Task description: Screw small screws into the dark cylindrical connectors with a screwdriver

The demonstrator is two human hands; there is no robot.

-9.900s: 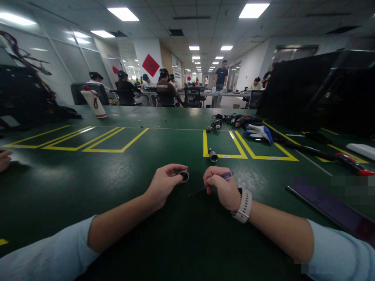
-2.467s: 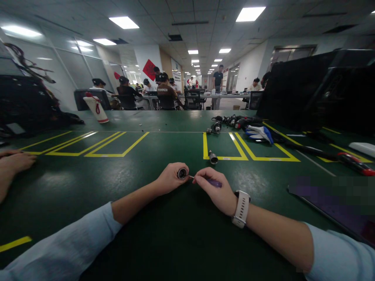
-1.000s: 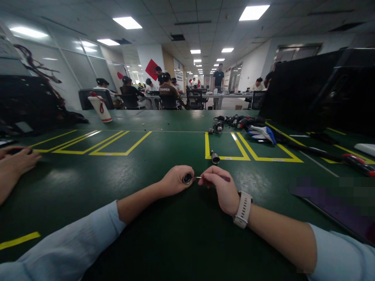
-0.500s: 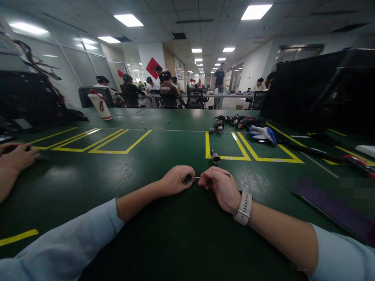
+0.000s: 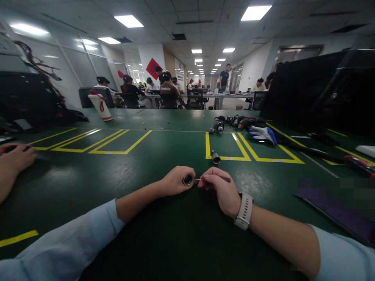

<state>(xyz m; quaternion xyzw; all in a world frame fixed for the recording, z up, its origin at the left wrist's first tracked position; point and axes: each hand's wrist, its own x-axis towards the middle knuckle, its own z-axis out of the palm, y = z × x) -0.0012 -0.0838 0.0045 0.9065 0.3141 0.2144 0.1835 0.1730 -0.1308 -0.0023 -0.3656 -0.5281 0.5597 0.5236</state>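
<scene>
Head view: left hand (image 5: 176, 181) clamped around metal cylinder (image 5: 187, 179), hollow end toward camera, over green table (image 5: 164, 238). Right hand (image 5: 219, 185) pinches thin tool (image 5: 226, 179), purple handle to right, shaft pointing left at cylinder's side. Cylinder just left of right fingertips, nearer left hand; tool's long axis near level, crosswise to hollow end. Tip's contact: cannot tell. Similar metal part (image 5: 216, 158) lies beyond hands, beside yellow tape (image 5: 238, 159).
</scene>
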